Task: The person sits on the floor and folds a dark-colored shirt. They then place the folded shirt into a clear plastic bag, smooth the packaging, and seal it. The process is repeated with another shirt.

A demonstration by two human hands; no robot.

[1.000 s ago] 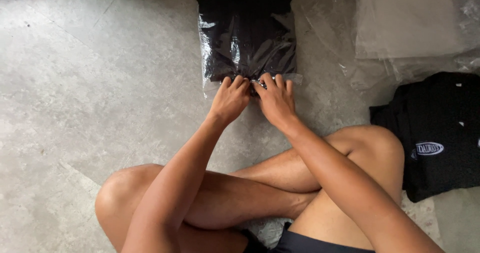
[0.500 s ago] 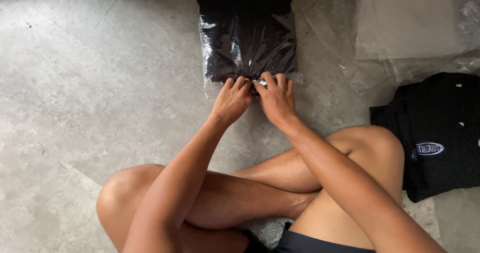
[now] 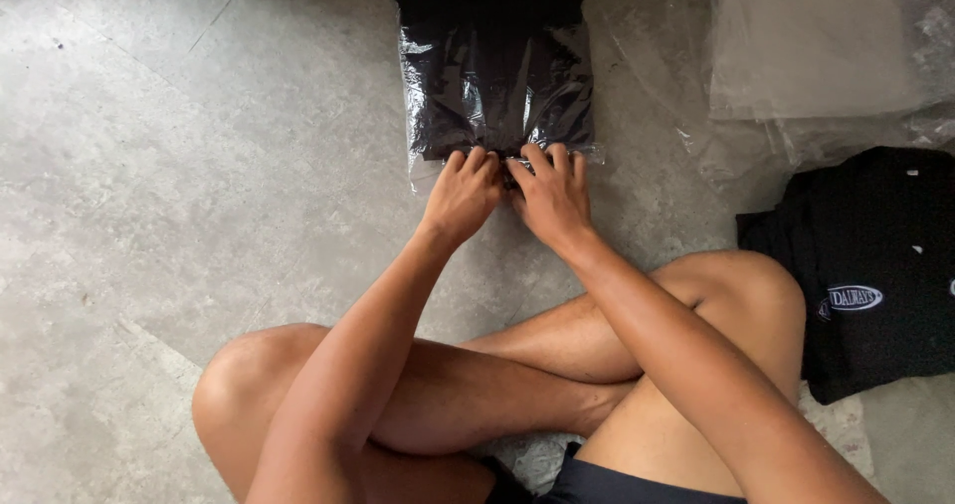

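Clear plastic, shiny and creased, is what both hands press on — the near edge of a bag (image 3: 494,76) packed with a folded black garment. The left hand (image 3: 464,194) and the right hand (image 3: 553,196) sit side by side, touching at the thumbs, fingers curled down over the bag's flap at its near edge. The fingertips hide the exact hold, so whether they pinch the plastic or only press it flat cannot be told; the fingers are bent close, not spread.

The bag lies flat on the grey stone floor (image 3: 179,166), at twelve o'clock from the person's crossed legs (image 3: 477,395), its far edge near the top of the view. The garment inside fills almost the whole bag, with a narrow strip of empty plastic along the left side and near edge.

At about two o'clock from the hands lie loose sheets of clear plastic (image 3: 816,56), crumpled and overlapping, well apart from the bag. At four o'clock — just beside the person's right knee — sits a pile of black clothes (image 3: 875,265), unbagged, with a small oval patch showing on top.
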